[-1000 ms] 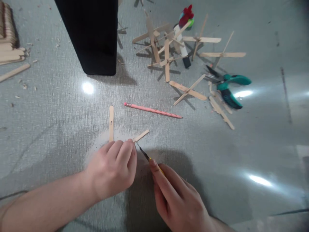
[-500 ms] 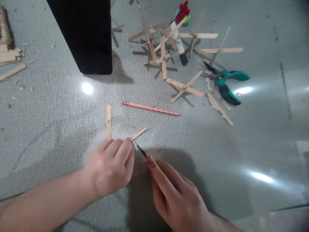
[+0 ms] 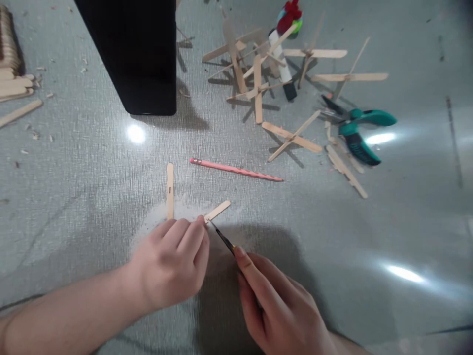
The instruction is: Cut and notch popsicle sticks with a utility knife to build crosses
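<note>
My left hand point(image 3: 172, 264) is closed on a short wooden craft stick point(image 3: 219, 211), whose rounded end sticks out to the right past the fingertips. In my right hand point(image 3: 283, 301) is a slim craft knife point(image 3: 224, 240) with a black neck and a bit of yellow handle showing. Its thin blade tip touches the craft stick close to my left fingertips. Another craft stick point(image 3: 170, 190), with a small slot cut in it, lies just beyond my left knuckles, its lower end hidden by them. A pink pencil point(image 3: 238, 170) rests farther forward.
Crossed craft-stick pieces point(image 3: 291, 138) are scattered at the back, near a white marker point(image 3: 281, 59) and a red pompom point(image 3: 290, 17). Green-handled pliers point(image 3: 356, 128) lie by split sticks point(image 3: 345, 172). A black phone-like slab point(image 3: 148, 64) stands back left; stacked sticks point(image 3: 13, 88) sit far left.
The whole view has shifted slightly, so things appear farther right and lower. More of the held stick's flat face shows, with the knife tip at it. Both hands keep their grips.
</note>
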Tool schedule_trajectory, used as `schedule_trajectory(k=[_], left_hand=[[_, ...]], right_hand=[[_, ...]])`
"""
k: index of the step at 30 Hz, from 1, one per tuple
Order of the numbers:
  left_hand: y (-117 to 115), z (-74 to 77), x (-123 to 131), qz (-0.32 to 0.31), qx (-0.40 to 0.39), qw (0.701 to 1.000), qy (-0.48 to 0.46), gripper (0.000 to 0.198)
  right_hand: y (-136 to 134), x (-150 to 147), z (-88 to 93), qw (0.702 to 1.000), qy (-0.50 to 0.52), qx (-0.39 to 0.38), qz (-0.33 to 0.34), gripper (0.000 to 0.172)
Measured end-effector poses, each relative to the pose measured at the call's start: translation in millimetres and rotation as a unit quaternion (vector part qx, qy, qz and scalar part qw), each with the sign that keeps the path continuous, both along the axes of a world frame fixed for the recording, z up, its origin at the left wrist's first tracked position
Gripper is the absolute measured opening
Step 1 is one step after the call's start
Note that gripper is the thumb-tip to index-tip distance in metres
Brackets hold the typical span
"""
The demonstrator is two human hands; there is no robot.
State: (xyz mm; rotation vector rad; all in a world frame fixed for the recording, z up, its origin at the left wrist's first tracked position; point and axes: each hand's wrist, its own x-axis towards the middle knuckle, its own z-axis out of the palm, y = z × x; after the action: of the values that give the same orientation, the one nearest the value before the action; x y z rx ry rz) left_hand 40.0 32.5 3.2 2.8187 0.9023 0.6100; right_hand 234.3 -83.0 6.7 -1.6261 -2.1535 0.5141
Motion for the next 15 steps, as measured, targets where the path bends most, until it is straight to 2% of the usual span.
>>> schedule_trajectory(k=[11, 15], left_hand=[[-1.6, -2.9, 0.5, 0.007, -0.014, 1.000, -0.019, 0.015], [-2.8, -2.4, 1.2, 0.000, 0.005, 1.000, -0.005, 0.016]], right_hand=[[1.3, -5.1, 1.1, 0.998, -0.058, 0.037, 0.012, 0.068], [1.5, -7.8, 2.1, 0.996, -0.082, 0.040, 0.013, 0.064]])
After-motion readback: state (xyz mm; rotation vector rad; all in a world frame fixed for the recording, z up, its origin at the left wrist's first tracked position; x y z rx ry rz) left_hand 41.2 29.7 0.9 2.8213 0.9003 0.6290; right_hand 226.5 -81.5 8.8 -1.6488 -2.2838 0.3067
